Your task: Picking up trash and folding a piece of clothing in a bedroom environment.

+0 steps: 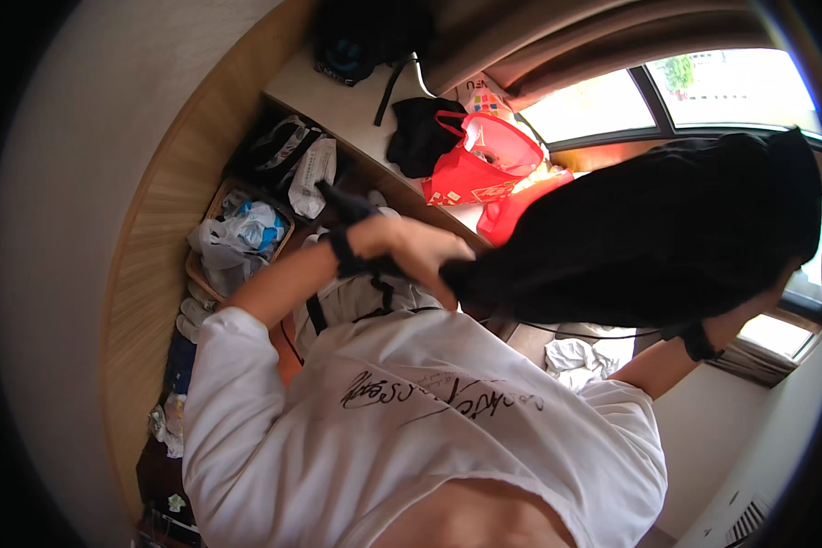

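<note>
A large black cloth item [657,233], perhaps a garment or a soft bag, stretches between my hands on the right. My left hand [418,250] grips its narrow gathered end in front of my chest, and a black strap or strip of cloth trails by that wrist. My right hand [770,301] is at the wide far end, its fingers hidden behind the black cloth. Both wrists wear black bands. A thin black cord runs below the cloth.
Red shopping bags [479,164] and a black cloth [421,137] lie on the pale windowsill ledge [301,82]. A basket [284,240] of plastic bags stands at left, near a tissue pack [312,178]. White crumpled fabric [582,356] lies at lower right, below the windows.
</note>
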Demonstrator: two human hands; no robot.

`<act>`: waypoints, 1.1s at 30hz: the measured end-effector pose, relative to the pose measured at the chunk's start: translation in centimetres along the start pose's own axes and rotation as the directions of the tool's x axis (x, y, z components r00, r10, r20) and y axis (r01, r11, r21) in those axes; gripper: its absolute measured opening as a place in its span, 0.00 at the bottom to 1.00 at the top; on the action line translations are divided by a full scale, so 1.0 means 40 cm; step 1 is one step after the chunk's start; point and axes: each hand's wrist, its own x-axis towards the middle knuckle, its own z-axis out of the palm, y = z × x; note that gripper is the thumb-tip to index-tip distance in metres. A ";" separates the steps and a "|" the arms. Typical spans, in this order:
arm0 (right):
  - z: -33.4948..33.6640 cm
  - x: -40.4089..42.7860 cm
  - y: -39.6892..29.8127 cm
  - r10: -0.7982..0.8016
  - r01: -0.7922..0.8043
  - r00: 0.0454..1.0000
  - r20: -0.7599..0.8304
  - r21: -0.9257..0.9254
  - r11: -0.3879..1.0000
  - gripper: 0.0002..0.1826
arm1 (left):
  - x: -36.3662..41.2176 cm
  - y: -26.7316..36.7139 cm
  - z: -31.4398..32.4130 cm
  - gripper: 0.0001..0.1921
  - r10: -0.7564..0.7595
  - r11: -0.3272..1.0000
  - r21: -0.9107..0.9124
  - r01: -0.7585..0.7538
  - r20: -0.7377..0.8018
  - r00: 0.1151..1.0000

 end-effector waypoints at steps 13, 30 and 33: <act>0.509 -0.497 0.533 0.557 -0.873 0.394 0.731 0.108 0.476 0.22 | -0.082 0.258 0.190 0.10 0.302 0.948 0.256 -0.189 -0.537 0.788; 0.665 -0.582 0.205 -0.028 -0.796 0.324 0.946 0.288 0.532 0.28 | -0.145 0.277 0.225 0.14 0.198 0.952 0.281 -0.118 -0.278 0.940; 0.617 -0.520 0.130 -0.531 -0.438 0.111 0.840 0.521 0.733 0.22 | -0.144 0.292 0.194 0.22 -0.187 0.952 -0.262 0.157 -0.092 0.978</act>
